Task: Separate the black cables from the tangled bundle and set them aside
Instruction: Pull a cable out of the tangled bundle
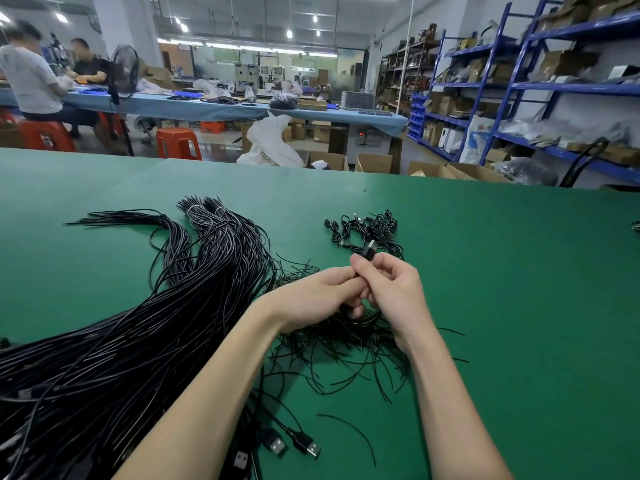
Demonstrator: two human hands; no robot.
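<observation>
While both hands meet at the centre of the frame, they work on a single black cable (367, 252) whose plug end sticks up just above the fingertips. The right hand (391, 289) has its thumb and fingers curled round the cable just below the plug, pinching it. The left hand (320, 297) closes its fingers on the same cable a little lower, and a dark loop of it shows beneath the knuckles.

Directly under the hands, at centre and slightly below, lies a loose tangle of thin black wires (346, 348), its strands spreading out over the green table (519, 306). Left of it, filling the lower left of the frame and sweeping up toward the upper middle, lies the big bundle of black cables (138, 334), long and roughly parallel, its far ends fanned out. At the bottom centre, several USB plugs (294, 445) from that bundle rest on the table between the forearms.

Above and just right of the hands sits a small separate heap of black cables (370, 230), lying apart from the big bundle.

Beyond the table edge, in the upper left, two people (31, 77) sit on orange stools (178, 142) at a long blue-covered bench. Blue shelving (519, 84) with boxes fills the upper right.
</observation>
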